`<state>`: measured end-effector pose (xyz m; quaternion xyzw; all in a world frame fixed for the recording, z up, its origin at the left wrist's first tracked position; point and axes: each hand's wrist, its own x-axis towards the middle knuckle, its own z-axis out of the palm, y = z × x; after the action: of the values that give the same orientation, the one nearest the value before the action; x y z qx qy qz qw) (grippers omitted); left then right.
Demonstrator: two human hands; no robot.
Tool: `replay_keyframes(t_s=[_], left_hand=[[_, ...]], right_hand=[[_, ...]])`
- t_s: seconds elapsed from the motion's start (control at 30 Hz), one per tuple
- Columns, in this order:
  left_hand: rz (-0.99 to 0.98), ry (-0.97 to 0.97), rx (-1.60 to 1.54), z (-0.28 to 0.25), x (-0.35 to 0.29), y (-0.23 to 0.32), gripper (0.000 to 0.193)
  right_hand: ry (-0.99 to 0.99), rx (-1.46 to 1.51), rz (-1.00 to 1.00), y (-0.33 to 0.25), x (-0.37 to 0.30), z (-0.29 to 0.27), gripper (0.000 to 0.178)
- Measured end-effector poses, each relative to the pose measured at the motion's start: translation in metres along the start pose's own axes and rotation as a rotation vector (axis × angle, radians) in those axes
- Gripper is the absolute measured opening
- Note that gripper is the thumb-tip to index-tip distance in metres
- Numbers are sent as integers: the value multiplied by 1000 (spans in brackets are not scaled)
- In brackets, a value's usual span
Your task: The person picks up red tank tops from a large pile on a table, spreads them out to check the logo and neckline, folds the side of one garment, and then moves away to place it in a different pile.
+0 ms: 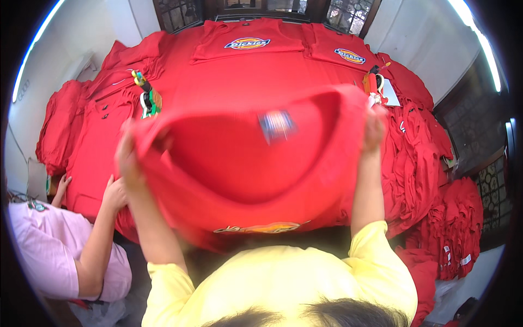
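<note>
A red shirt (pixel 239 166) is stretched out in front of me, held up between my two hands and smeared by motion. Its wide neck opening faces me, with a dark label (pixel 277 125) inside the back of the collar and a printed emblem (pixel 264 227) low on the near side. My left hand (pixel 129 158) is closed on the left shoulder edge. On the opposite shoulder edge, my right hand (pixel 374 131) grips the cloth. Both hands are blurred, and some fingers are hidden by the fabric.
Red shirts cover the table, including a flat one (pixel 245 46) at the back and piles (pixel 411 163) at right. A green-and-yellow object (pixel 150 98) and a red-and-white one (pixel 376 84) stand on them. At left, a co-worker in pink (pixel 49 245) has a hand (pixel 115 193) on shirts.
</note>
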<state>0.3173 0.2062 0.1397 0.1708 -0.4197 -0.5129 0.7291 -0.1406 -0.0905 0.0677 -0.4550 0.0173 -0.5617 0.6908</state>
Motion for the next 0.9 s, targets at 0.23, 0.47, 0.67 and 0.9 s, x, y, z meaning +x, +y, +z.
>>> replay_keyframes(t_s=[0.23, 0.47, 0.67, 0.9], left_hand=[[-686, 483, -50, -162, 111, -141, 41], [-856, 367, 181, -181, 113, -136, 48], [-970, 530, 1867, -145, 124, -99, 50], [-563, 246, 1559, -176, 151, -169, 22]], right_hand=[[307, 37, 591, 141, 54, -70, 42], [194, 11, 728, 140, 58, -88, 29], [408, -1210, 609, 90, 75, -31, 35], [-103, -1816, 245, 198, 95, -21, 23]])
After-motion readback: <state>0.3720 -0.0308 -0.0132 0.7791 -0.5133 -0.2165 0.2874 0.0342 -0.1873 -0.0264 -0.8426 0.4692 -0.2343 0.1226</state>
